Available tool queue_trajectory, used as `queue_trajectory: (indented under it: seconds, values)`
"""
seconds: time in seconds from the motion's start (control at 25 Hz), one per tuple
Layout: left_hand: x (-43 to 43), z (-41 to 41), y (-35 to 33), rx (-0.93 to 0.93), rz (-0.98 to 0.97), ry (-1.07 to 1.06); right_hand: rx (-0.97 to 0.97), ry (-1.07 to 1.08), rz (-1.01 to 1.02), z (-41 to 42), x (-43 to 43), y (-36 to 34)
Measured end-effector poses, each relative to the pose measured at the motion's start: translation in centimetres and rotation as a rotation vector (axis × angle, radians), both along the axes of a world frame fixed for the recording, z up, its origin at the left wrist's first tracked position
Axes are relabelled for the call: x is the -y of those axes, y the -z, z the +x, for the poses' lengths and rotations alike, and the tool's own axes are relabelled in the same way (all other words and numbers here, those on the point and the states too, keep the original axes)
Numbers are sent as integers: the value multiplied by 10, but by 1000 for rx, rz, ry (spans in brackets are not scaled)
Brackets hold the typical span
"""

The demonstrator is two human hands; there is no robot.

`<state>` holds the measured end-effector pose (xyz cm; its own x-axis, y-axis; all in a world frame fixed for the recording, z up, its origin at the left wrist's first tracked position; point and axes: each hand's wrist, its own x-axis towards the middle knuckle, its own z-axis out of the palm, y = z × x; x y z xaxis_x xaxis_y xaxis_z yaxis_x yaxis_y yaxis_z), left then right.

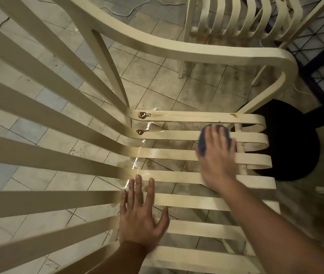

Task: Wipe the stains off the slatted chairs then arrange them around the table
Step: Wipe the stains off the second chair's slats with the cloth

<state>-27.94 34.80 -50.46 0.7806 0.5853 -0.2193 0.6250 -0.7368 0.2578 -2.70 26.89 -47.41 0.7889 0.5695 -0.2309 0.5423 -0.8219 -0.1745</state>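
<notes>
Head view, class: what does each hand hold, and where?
Right hand presses a blue cloth under its palm onto the seat slats. Left hand holds nothing, lying flat on the slats.

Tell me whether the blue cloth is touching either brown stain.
Apart. The head view shows the blue cloth under the right hand, with bare slat between it and both brown stains.

Wet tiled floor (153, 80), black round stool (287, 139), dark metal grille (323, 48).

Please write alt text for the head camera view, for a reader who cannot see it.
A right hand presses a blue cloth on the seat slats of a cream chair, while the left hand rests flat on nearer slats. Two brown stains sit at the seat's back; a second chair stands behind.
</notes>
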Motion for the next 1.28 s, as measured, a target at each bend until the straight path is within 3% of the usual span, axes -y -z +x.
queue_trajectory:
  seconds: [0.24, 0.4, 0.64, 0.88, 1.08, 1.28]
  values:
    - [1, 0, 2, 11, -1, -7, -111, -311, -23, -56, -102, 5]
    - [2, 0, 0, 12, 4, -8, -99, -414, -35, -56, -109, 2]
    - [0, 1, -2, 4, 2, -8, -65, -325, -17, -51, -88, 6]
    - [1, 1, -2, 2, 0, -13, -96, -485, 73, -53, -112, 9]
    - [0, 2, -3, -4, -7, -6, -20, -252, 197, -52, -81, 14]
    - [1, 3, -5, -6, -11, -8, -111, -401, 186, -45, -100, 15]
